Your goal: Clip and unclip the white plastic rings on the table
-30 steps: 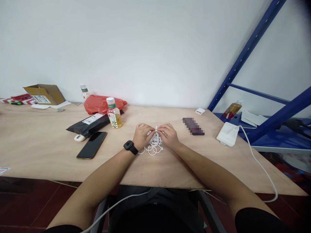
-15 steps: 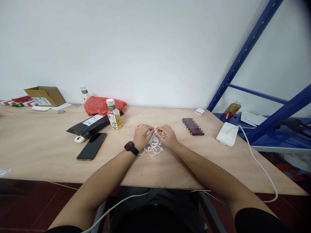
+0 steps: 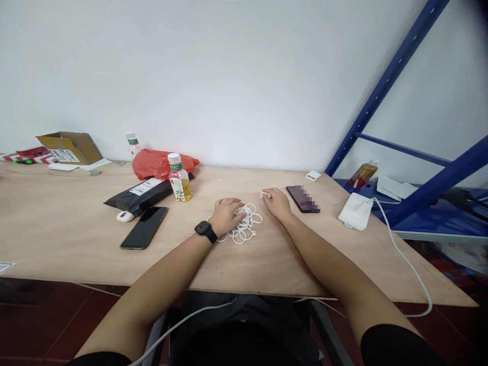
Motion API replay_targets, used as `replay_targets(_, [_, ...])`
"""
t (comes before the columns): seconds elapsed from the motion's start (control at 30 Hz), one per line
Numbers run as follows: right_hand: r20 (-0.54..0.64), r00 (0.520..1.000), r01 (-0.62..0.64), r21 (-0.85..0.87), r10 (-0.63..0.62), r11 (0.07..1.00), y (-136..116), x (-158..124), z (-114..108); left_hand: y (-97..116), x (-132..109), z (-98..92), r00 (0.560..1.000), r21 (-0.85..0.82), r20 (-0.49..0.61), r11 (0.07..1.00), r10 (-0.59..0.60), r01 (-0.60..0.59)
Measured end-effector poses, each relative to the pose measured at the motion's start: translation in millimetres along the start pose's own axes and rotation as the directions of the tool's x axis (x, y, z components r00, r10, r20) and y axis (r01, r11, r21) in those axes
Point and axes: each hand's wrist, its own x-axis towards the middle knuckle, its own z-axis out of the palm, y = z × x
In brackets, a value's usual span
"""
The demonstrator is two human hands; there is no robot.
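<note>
A loose pile of several white rings (image 3: 240,235) lies on the wooden table (image 3: 229,269). My left hand (image 3: 225,216), with a black watch at the wrist, rests over the pile's left side, its fingers apart and reaching over the rings. To the right of the pile, my right hand (image 3: 277,203) has its thumb and fingers closed on a small white piece (image 3: 264,194), which looks like one of the rings; the fingers partly hide it.
Left of my hands are a drink bottle (image 3: 180,180), a red bag (image 3: 152,163), a black parcel (image 3: 129,198) and a phone (image 3: 144,229). On the right lie another phone (image 3: 299,199), a white charger (image 3: 313,175) and a corded white block (image 3: 355,211).
My right hand has moved right, away from my left hand and the pile, carrying a small white piece. My left hand has stayed near the pile, its fingers no longer pinched together.
</note>
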Motion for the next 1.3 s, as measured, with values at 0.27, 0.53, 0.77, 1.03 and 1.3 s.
replay_targets(0.27, [0.155, 0.920, 0.326, 0.212, -0.361, 0.921, -26.3, -12.1, 4.8, 0.2, -2.3, 0.0, 0.998, 0.002, 0.062, 1.000, 0.021, -0.021])
replay_targets(0.53, [-0.034, 0.889, 0.450, 0.252, -0.457, 0.857, -43.4, -16.8, -2.9, -3.6, -0.5, 2.3, 0.998, -0.022, -0.068, 1.000, -0.007, 0.005])
replay_targets(0.77, [-0.137, 0.895, 0.446, 0.295, -0.424, 0.845, -58.7, -22.1, -5.6, 1.9, -1.4, -4.4, 0.979, -0.057, -0.204, 0.998, 0.022, -0.034])
replay_targets(1.03, [-0.177, 0.916, 0.400, 0.341, -0.359, 0.851, -69.7, -27.1, -9.4, 6.8, -2.5, -6.7, 0.988, -0.074, -0.154, 0.997, 0.020, -0.032])
replay_targets(1.3, [-0.171, 0.943, 0.330, 0.370, -0.286, 0.868, -80.7, -30.6, -14.4, 5.8, -1.7, -7.5, 0.976, -0.102, -0.216, 0.994, 0.011, -0.034])
